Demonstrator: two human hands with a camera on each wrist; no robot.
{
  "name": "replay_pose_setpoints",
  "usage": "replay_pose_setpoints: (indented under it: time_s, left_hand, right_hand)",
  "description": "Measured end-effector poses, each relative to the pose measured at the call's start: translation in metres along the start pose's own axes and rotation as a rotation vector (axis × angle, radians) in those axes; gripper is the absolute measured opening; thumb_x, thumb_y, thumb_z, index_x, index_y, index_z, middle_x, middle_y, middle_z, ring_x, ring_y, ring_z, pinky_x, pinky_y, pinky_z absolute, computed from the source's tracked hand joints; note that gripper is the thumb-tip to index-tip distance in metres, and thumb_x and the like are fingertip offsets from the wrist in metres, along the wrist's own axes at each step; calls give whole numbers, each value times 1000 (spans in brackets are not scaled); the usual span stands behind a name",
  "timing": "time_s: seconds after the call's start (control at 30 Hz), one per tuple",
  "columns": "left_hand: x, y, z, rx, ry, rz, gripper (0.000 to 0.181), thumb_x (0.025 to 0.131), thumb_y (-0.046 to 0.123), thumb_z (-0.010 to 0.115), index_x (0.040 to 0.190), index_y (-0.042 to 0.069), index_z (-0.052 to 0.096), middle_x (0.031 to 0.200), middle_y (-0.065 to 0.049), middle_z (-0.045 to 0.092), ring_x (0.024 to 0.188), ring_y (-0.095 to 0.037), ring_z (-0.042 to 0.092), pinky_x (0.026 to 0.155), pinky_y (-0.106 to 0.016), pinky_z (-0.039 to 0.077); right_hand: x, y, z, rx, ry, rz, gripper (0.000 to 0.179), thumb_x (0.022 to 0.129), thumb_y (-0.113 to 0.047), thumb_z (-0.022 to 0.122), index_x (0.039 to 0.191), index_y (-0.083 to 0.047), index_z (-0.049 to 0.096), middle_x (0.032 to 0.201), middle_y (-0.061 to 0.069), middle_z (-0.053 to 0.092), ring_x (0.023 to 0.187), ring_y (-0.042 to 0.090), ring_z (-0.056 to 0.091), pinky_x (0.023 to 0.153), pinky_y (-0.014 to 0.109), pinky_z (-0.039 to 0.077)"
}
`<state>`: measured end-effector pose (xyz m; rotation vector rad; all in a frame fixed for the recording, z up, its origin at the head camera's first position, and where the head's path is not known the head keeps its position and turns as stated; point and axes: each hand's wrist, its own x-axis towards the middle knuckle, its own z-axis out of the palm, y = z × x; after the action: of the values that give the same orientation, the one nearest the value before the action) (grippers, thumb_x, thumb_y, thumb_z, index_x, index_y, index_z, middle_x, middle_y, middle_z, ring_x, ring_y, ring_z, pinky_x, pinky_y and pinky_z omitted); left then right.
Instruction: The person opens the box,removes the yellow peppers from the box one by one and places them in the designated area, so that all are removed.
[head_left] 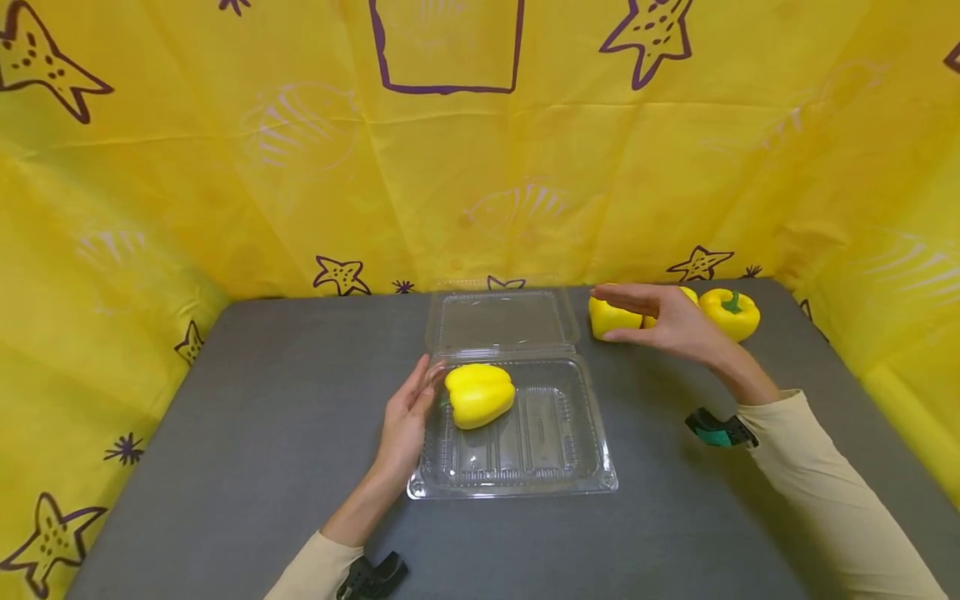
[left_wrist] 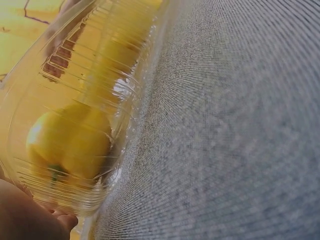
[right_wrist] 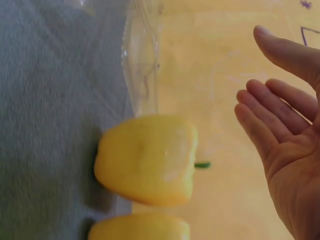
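Note:
A clear plastic clamshell container (head_left: pixel 543 433) lies unfolded on the table, its lid (head_left: pixel 510 321) laid back toward the curtain. Inside its left part sits one yellow bell pepper (head_left: pixel 478 396), lying on its side with the green stem to the left. My left hand (head_left: pixel 401 421) rests along the container's left rim, fingers extended beside that pepper. To the right, my right hand (head_left: pixel 667 321) hovers over a group of yellow bell peppers (head_left: pixel 729 315), thumb and fingers spread apart with nothing between them. The right wrist view shows a pepper (right_wrist: pixel 145 160) standing below the open palm.
The grey table (head_left: pixel 315 375) runs back to a yellow curtain (head_left: pixel 420 183) printed with starfish and fish, which also encloses both sides. The peppers at the back right stand close together, near the container's lid.

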<state>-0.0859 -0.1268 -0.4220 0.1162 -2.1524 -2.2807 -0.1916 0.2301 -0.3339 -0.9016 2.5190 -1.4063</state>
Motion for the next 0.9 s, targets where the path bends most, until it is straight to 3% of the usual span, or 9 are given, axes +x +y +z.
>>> replay_pose_setpoints:
  time_s: [0.1,0.3,0.4,0.6,0.9]
  left_hand:
    - [1,0,1,-5,2,-1,54,103,-3,34,155,3,22,149,-13,46,138,-27,41,119,-43,22]
    - [3,-1,2,-22,-4,8,54,102,-3,35,155,3,22,148,-13,46,137,-27,42,118,-42,22]
    - [3,-1,2,-25,-4,6,54,102,-3,35,155,3,23,148,-13,46,137,-27,42,118,-41,23]
    - [2,-1,1,-32,0,9,54,102,-4,34,154,2,23,148,-14,45,138,-28,41,118,-41,22]
    - [0,-1,-1,-39,2,17,54,102,-4,34,155,2,22,149,-14,45,138,-27,41,118,-39,23]
  right_hand:
    - [3,-2,7,18,-25,-23,62,82,-7,78,139,-4,54,138,16,56,129,24,52,102,32,46]
    - [6,-7,18,-11,-45,-36,63,82,-11,79,139,-5,55,138,12,57,128,32,52,104,26,43]
    - [9,-10,23,-15,-56,-47,63,81,-11,80,139,-5,55,138,12,58,128,35,52,105,33,43]
    - [19,-20,35,-55,-105,-96,65,80,-11,80,139,-4,54,138,10,58,127,28,54,105,45,42]
    - [30,-40,49,-158,-173,-144,68,79,-22,83,138,-5,55,137,7,58,123,23,57,102,44,46]
